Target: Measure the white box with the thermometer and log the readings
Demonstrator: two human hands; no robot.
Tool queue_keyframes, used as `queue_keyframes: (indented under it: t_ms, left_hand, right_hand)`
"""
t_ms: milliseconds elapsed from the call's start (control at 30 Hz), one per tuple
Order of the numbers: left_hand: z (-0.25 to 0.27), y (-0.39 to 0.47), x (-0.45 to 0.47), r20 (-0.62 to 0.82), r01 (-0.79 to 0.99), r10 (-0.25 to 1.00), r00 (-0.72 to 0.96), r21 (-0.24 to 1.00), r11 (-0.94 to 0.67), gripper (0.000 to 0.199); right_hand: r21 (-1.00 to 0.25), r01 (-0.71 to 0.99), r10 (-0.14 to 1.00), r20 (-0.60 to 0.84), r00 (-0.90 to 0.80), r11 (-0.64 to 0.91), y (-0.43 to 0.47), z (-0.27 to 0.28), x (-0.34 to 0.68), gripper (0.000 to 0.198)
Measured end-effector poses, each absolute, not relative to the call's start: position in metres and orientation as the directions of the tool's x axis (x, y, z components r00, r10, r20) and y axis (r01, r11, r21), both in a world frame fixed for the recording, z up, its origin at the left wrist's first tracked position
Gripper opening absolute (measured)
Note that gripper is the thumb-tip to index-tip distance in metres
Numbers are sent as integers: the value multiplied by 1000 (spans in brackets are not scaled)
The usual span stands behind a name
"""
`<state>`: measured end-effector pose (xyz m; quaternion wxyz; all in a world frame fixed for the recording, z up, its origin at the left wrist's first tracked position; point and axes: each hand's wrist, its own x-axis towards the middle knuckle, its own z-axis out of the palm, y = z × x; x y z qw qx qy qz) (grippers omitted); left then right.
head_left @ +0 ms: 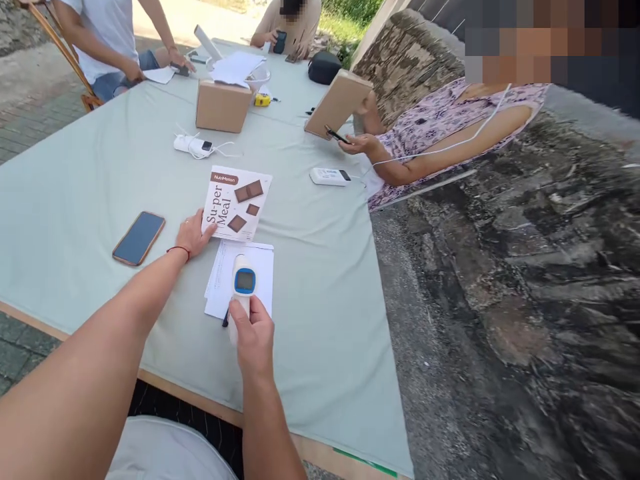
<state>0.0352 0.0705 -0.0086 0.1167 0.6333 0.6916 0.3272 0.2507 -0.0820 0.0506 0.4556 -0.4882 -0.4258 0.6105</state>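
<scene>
My left hand grips the lower left edge of a white "Super Meal" box printed with brown chocolate squares, its thumb on the front. In my right hand is a white infrared thermometer with a blue-rimmed grey screen facing me; my fingers wrap round its handle. Its head points toward the box. Beneath the thermometer lie white paper sheets with handwriting, and part of a dark pen shows beside them. A smartphone in an orange-brown case rests left of my left hand.
A cardboard box with papers on top stands farther back, near a yellow tape measure. White corded devices lie midtable. At right, a person in a floral top holds a cardboard box and pen. Two others sit at the far end.
</scene>
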Motion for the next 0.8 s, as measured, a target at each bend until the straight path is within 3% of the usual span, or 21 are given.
queue_keyframes:
  t_ms: [167, 267, 367, 467, 633, 733, 800]
  left_hand:
    - [-11, 71, 39, 256, 816, 955, -153, 577, -24, 63]
    - [-13, 71, 41, 249, 814, 957, -152, 580, -21, 64]
    - [-14, 72, 42, 224, 814, 964, -143, 581, -14, 68]
    - [-14, 72, 42, 210, 806, 970, -121, 591, -27, 70]
    - [-10, 71, 43, 189, 777, 978, -86, 627, -53, 69]
    - [-5, 69, 45, 152, 793, 985, -87, 608, -23, 69]
    - [-2, 68, 47, 142, 810, 986, -91, 586, -10, 68]
  right_hand:
    - [-967, -109, 968, -216, -124, -230, -93, 46, 256, 42]
    - [-981, -4, 979, -196, -60, -196, -81, 36, 266, 46]
    - [-944, 280, 977, -131, 168, -175, -55, 20, 284, 57]
    - [-764, 603, 950, -42, 309, -230, -27, 0, 307, 59]
    - [-569, 806, 969, 64, 238, -160, -13, -25, 324, 52]
    - [-567, 824, 960, 221, 173, -17, -21, -28, 310, 47]
    - [-619, 784, 975, 195, 103, 41, -26, -28, 294, 41]
